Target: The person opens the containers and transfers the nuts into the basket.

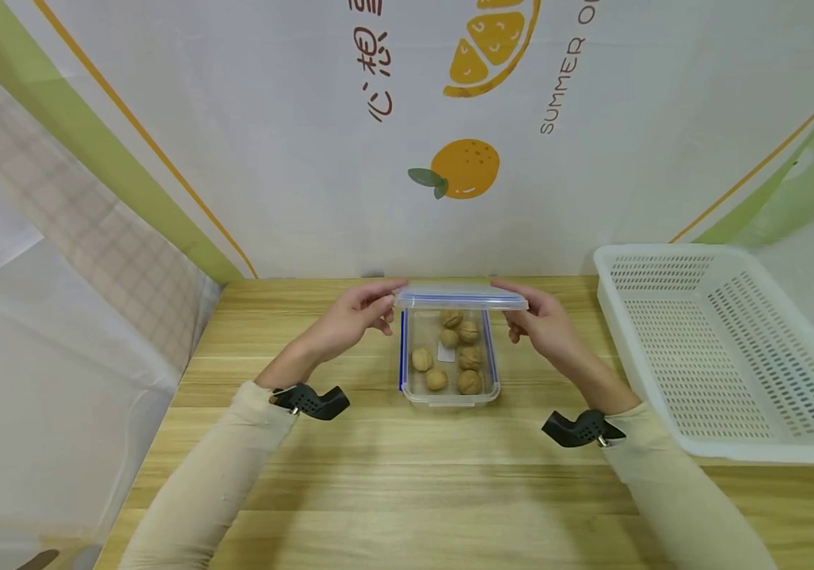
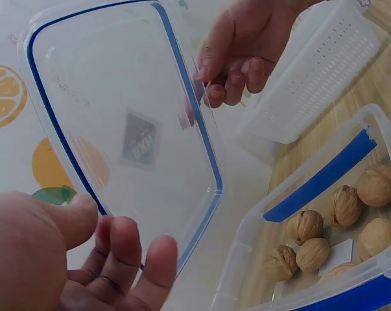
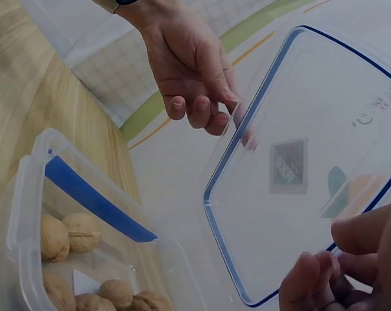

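Note:
Both hands hold a clear lid with a blue seal point(image 1: 461, 298) by its opposite edges, tilted above the far end of a clear plastic container point(image 1: 452, 402). My left hand point(image 1: 351, 318) pinches the lid's left edge between thumb and fingers. On the other side my right hand point(image 1: 544, 323) pinches the right edge. Several walnuts point(image 1: 469, 359) lie inside the container, around a small white square point(image 1: 446, 353) on its bottom. Blue strips point(image 2: 325, 178) run along the container's sides. A dark square label point(image 3: 289, 165) shows on the lid in both wrist views.
A white perforated basket point(image 1: 706, 348) stands to the right on the wooden table point(image 1: 407, 483). Behind the table hangs a white cloth point(image 1: 307, 158) printed with oranges and writing. More cloth hangs along the left side.

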`<state>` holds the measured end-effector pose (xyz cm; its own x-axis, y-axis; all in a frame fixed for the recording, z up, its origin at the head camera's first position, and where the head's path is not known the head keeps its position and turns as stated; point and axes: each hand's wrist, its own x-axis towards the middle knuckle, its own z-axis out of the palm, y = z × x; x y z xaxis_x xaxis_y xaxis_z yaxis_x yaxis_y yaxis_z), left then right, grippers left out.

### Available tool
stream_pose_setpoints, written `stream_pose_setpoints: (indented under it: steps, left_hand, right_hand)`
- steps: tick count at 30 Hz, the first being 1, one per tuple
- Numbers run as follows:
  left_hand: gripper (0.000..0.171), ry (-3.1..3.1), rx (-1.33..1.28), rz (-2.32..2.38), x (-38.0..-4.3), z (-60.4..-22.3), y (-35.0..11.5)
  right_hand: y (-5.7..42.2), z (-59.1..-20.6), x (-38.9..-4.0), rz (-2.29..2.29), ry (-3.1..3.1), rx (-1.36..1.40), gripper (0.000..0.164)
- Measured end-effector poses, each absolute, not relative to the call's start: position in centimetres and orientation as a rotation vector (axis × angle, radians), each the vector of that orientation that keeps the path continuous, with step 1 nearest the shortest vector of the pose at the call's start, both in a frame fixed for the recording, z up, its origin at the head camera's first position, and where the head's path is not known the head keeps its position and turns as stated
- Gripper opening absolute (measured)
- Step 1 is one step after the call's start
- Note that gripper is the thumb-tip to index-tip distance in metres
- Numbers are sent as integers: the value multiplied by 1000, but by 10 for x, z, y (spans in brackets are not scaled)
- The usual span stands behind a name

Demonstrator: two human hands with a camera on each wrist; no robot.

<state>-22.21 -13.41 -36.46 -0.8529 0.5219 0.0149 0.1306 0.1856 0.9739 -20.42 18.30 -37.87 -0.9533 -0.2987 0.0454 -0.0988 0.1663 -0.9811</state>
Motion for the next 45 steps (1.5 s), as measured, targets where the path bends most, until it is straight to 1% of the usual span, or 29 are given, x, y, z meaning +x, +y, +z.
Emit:
stream_pose_setpoints:
  steps: [1,5,7,14,19,23,27,31,34,45]
  left_hand:
    - [43,2167,643,1712,-222,-364,-135]
    - [39,2229,716,1730,-221,-362,-133]
    - [37,2261,736,1735,-221,-362,-132]
    - [31,2482,782,1692,-221,-364,-130]
    - [29,2376,779,1780,-222,-364,-127]
    - [31,2267,696,1824,-222,-364,-126]
    - [35,2193,609,1862,-223,-364,-126]
    - [42,2120,530,1913,-226,-362,-127]
    - [45,2088,471,1923,-227,-361,-128]
    - [45,2070,300,1867,-227,-359,-144]
  right_hand:
    - [183,-378,-204,-1885,2312,-425,44]
    - [183,-376,-205,-1871,2465,-519,22]
    - [182,-375,-206,-1864,2525,-542,21]
    - [180,-371,-207,-1778,2615,-558,30]
    - [179,-368,-207,-1797,2609,-482,27]
    - [178,-367,-207,-1793,2524,-417,34]
    - [176,-366,-209,-1731,2515,-418,38]
    - [175,-365,-212,-1705,2472,-427,54]
    - [174,-364,-214,-1671,2445,-393,61]
    - [160,-352,-222,-1592,2346,-304,64]
